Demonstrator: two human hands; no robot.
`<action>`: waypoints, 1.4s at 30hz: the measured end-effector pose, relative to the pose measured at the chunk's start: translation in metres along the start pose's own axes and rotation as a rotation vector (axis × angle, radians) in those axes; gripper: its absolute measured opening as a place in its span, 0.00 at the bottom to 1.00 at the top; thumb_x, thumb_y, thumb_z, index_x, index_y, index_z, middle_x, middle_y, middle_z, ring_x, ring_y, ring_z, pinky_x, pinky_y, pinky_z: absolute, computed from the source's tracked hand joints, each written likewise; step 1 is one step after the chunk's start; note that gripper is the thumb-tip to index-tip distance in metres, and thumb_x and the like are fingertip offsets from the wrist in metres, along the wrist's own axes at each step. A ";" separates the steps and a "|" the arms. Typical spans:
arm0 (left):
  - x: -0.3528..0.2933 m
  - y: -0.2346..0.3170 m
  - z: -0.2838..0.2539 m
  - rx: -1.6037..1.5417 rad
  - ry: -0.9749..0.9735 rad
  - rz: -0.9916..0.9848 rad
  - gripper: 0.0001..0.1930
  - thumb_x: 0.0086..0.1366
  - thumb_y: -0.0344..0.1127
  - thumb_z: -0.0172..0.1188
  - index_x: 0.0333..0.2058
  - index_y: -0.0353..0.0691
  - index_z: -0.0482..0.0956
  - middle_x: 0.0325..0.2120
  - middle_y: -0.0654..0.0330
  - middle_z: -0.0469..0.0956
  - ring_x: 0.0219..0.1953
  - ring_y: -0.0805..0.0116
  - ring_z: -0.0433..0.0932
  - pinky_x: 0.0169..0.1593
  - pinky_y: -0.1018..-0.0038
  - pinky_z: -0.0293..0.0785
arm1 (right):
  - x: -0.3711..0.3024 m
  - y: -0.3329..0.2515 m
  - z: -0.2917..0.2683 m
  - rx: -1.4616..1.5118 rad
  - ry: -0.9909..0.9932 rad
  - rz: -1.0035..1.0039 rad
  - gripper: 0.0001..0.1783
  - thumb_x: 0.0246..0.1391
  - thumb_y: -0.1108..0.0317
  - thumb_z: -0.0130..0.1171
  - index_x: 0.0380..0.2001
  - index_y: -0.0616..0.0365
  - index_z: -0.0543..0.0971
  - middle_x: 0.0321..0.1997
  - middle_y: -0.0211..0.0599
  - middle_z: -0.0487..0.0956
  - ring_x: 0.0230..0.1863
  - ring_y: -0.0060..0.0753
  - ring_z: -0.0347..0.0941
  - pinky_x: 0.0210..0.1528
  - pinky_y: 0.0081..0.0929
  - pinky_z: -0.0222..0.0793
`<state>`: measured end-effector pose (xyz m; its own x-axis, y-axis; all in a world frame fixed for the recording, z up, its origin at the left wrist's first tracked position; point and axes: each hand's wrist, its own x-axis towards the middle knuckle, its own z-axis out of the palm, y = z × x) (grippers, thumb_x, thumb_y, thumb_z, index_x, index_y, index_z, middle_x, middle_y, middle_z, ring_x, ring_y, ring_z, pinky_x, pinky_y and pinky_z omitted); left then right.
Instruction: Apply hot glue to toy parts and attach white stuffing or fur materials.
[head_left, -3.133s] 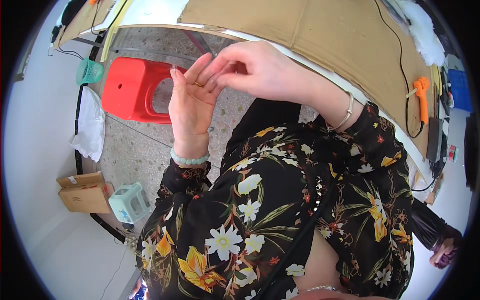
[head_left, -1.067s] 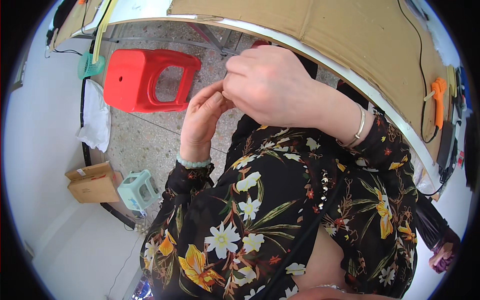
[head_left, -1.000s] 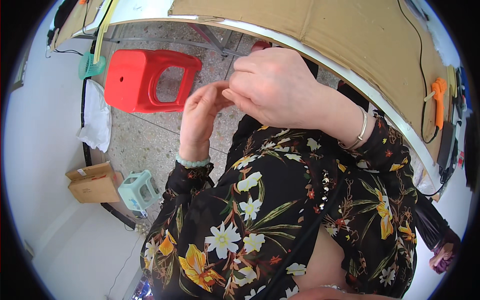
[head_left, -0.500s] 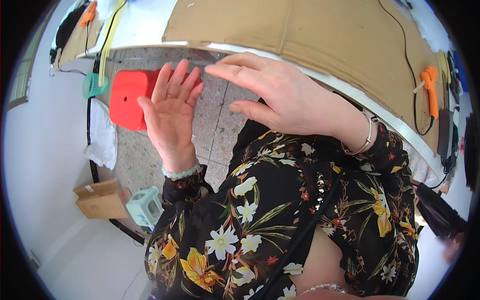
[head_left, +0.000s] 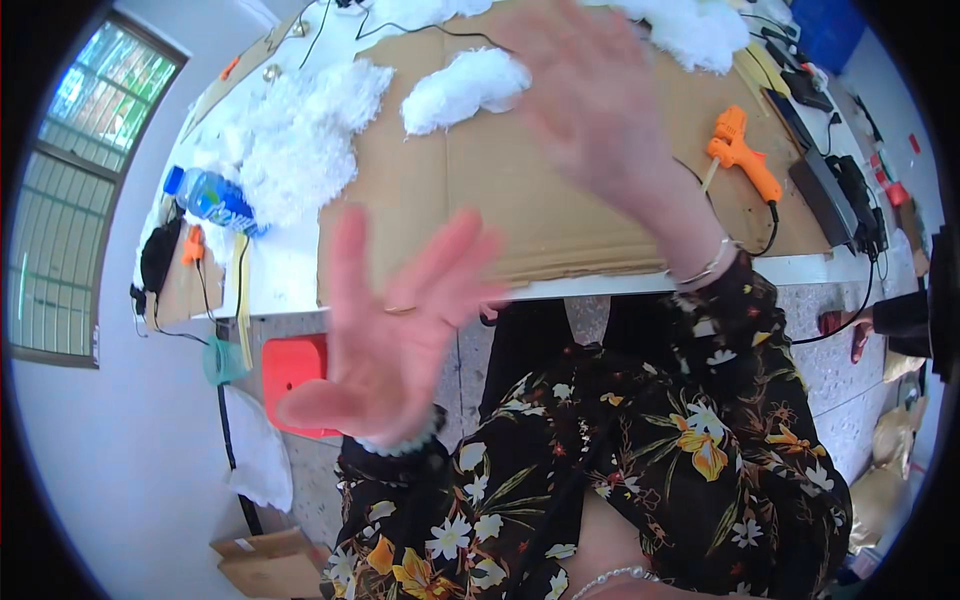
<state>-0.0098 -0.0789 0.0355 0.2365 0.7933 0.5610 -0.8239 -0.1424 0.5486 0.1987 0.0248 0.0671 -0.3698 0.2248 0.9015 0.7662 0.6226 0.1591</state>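
Note:
My left hand point(head_left: 395, 335) is raised palm up near the table's front edge, fingers spread and holding nothing. Behind it, partly covered, is a red plastic stool point(head_left: 288, 370). My right hand point(head_left: 595, 115) hangs over the cardboard sheet point(head_left: 450, 215) on the table, back of the hand up. It is blurred, with its fingers stretched forward and no object visible in it. Nearest to its fingertips lies a clump of white fluffy stuffing point(head_left: 460, 92). An orange glue gun point(head_left: 742, 155) rests on the cardboard, right of that hand.
A larger heap of white stuffing point(head_left: 295, 140) and a blue-capped bottle point(head_left: 212, 200) occupy the table's left side. A second orange glue gun point(head_left: 193, 245) is at the left edge. Black power adapters point(head_left: 825, 205) and cords lie at the right. A cardboard box point(head_left: 268, 562) stands on the floor.
The view has tilted up, bringing the stuffing, bottle and window into sight. My hands have moved apart, the right one reaching forward over the cardboard. The left fingers are spread wider.

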 end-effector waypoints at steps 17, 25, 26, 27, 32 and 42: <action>0.199 -0.033 -0.213 2.021 0.004 -0.510 0.21 0.60 0.47 0.60 0.45 0.39 0.80 0.38 0.48 0.81 0.44 0.56 0.79 0.51 0.69 0.70 | -0.068 0.061 -0.023 0.125 -0.369 0.312 0.17 0.50 0.70 0.60 0.45 0.60 0.76 0.47 0.41 0.76 0.49 0.45 0.70 0.52 0.35 0.65; 0.202 -0.016 -0.246 1.617 0.259 -0.393 0.16 0.58 0.42 0.61 0.36 0.34 0.83 0.29 0.57 0.82 0.35 0.69 0.79 0.41 0.74 0.73 | -0.054 0.059 -0.030 0.250 -0.431 0.341 0.17 0.49 0.71 0.60 0.44 0.60 0.76 0.45 0.42 0.77 0.48 0.45 0.71 0.50 0.36 0.66; 0.198 -0.014 -0.252 1.823 0.071 -0.396 0.14 0.57 0.40 0.63 0.34 0.34 0.83 0.27 0.56 0.82 0.32 0.69 0.80 0.38 0.73 0.74 | -0.050 0.057 -0.028 0.278 -0.441 0.326 0.17 0.49 0.71 0.60 0.44 0.60 0.76 0.44 0.42 0.77 0.47 0.45 0.71 0.50 0.36 0.66; 0.194 -0.013 -0.251 1.821 0.072 -0.404 0.14 0.57 0.40 0.63 0.34 0.34 0.83 0.27 0.56 0.82 0.32 0.69 0.80 0.38 0.73 0.74 | -0.047 0.054 -0.028 0.300 -0.454 0.316 0.17 0.49 0.72 0.60 0.44 0.60 0.77 0.44 0.42 0.77 0.47 0.46 0.71 0.50 0.37 0.66; 0.191 -0.007 -0.240 1.723 0.218 -0.331 0.13 0.55 0.38 0.65 0.36 0.35 0.83 0.24 0.60 0.81 0.26 0.75 0.76 0.33 0.77 0.72 | -0.041 0.045 -0.028 0.297 -0.487 0.278 0.16 0.50 0.72 0.59 0.45 0.59 0.77 0.43 0.42 0.77 0.47 0.46 0.71 0.56 0.40 0.64; 0.210 -0.013 -0.178 2.135 0.000 -0.317 0.12 0.54 0.40 0.64 0.31 0.37 0.83 0.25 0.51 0.81 0.29 0.57 0.81 0.37 0.68 0.75 | -0.061 0.049 -0.019 0.372 -0.516 0.371 0.15 0.49 0.73 0.59 0.43 0.60 0.77 0.37 0.42 0.78 0.41 0.45 0.73 0.48 0.36 0.69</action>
<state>-0.0410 0.1946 0.0357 0.2129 0.9177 0.3355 0.9096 -0.3115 0.2750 0.2688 0.0278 0.0273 -0.3916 0.7372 0.5506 0.6938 0.6296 -0.3496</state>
